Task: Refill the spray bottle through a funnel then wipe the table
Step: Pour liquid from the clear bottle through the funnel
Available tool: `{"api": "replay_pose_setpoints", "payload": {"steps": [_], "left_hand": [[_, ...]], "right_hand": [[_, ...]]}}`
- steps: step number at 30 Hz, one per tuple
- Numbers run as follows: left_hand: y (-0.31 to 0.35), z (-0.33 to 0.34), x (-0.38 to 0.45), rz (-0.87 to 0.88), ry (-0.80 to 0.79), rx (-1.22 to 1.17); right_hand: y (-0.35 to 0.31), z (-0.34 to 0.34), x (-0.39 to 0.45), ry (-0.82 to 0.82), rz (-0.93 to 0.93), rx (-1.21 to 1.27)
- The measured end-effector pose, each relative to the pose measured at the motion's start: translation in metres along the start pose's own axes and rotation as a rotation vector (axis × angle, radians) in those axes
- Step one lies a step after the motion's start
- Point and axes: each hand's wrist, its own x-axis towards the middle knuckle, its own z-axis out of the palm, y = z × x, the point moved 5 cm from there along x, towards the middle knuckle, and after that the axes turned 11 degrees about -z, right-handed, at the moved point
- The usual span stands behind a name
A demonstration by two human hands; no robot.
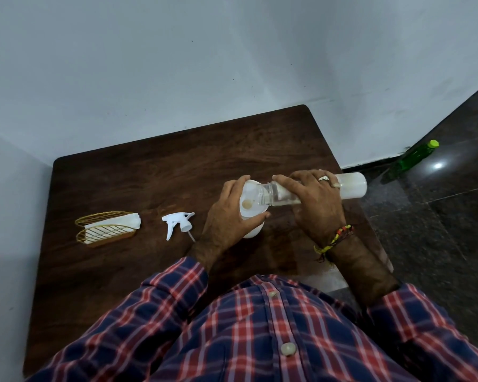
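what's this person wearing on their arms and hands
Both arms wear a checked shirt in navy, red and white, sleeves pushed back above the wrists. The right hand has a silver ring on one finger and a braided thread band in yellow, red and dark strands at the wrist. The left hand shows no jewellery.

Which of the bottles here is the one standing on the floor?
The green bottle with the lime cap, by the wall. The clear bottle is held tipped over the table; the white spray bottle stands on it.
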Motion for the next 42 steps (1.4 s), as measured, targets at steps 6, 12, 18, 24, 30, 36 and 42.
{"api": "replay_pose_setpoints", "payload": {"steps": [6, 12, 18, 24, 30, 36, 42], "left_hand": [[0.0001, -0.0005, -0.0002, 0.000, 0.004, 0.009], [0.0011, -0.0002, -0.0002, -0.005, -0.006, -0.001], [0.0008, -0.0001, 0.0004, -0.012, -0.013, 0.004], [0.0002, -0.0007, -0.0002, -0.011, -0.005, 0.004], [0.0017, -0.0013, -0.0005, -0.021, -0.006, 0.002], [0.0019, -0.0007, -0.0015, -0.013, -0.008, -0.001], [0.0014, -0.0004, -0.0012, -0.009, -0.013, -0.002]], "right_hand": [[0.0002, 0.0003, 0.0001, -0.001, -0.003, -0.002], [0.0008, 0.0011, 0.0003, -0.014, 0.000, -0.003], [-0.0004, 0.0003, 0.0010, -0.017, 0.003, 0.000], [0.0000, 0.0005, 0.0010, -0.009, 0.004, -0.004], [0.0001, 0.0006, 0.0007, -0.012, 0.008, -0.002], [-0.0004, -0.0012, 0.0008, -0.003, 0.008, -0.003], [0.0004, 0.0000, 0.0004, -0.011, 0.011, 0.002]]}}
